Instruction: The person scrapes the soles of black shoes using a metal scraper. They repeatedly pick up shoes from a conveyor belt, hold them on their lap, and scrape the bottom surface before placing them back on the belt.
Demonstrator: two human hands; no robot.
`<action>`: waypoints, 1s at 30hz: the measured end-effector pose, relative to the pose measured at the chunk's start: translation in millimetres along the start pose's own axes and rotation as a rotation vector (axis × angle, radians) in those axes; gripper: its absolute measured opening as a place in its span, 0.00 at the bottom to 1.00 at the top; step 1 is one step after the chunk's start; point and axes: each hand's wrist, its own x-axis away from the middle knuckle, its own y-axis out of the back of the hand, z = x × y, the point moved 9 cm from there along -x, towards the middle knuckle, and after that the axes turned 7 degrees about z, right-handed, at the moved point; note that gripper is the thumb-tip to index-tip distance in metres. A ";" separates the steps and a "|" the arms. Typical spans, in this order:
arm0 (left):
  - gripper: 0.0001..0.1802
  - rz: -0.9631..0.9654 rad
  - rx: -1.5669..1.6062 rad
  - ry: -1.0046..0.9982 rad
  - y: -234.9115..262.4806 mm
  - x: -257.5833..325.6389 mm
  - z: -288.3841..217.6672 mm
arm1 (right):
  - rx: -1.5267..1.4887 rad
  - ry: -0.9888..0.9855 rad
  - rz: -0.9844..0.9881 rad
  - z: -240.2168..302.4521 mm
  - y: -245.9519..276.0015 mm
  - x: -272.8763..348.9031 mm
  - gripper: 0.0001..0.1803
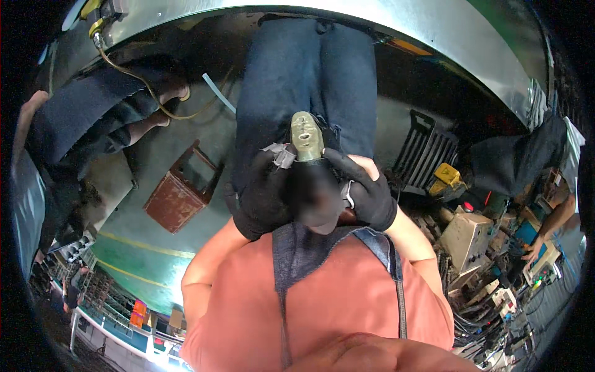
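Above my lap, covered by a dark denim apron (310, 68), I hold an olive-green shoe last (305, 135) with holes in its top. A dark shoe upper appears to sit around its lower part, but that area is blurred. My left hand (263, 186), in a black glove with grey tape on a finger, closes on the near left side of it. From the right, my right hand (370, 195), also black-gloved with a light wrap on a finger, grips the other side, its thumb or finger stretched along the last.
A metal bench (396, 15) curves across the far side. On the floor to the left stands a worn brown stool (176, 197). At right are a black slatted plastic piece (424, 149), a yellow pedal (447, 177) and cluttered machinery (468, 242). Another person's hand (533, 251) works there; someone sits at left.
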 end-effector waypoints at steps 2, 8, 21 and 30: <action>0.20 0.117 0.129 0.183 -10.7 7.3 22.1 | 0.051 0.068 -0.015 5.5 2.2 -4.1 0.32; 0.35 0.085 0.000 0.061 -5.4 14.3 10.8 | -0.210 -0.094 -0.054 -16.2 -13.5 9.4 0.34; 0.39 0.187 -0.052 0.016 -27.9 23.6 28.8 | -0.434 -0.125 -0.054 -27.8 -24.6 22.6 0.32; 0.44 0.268 0.181 0.008 -88.7 -45.0 99.1 | -0.022 -0.310 -0.406 -33.8 48.0 -9.1 0.28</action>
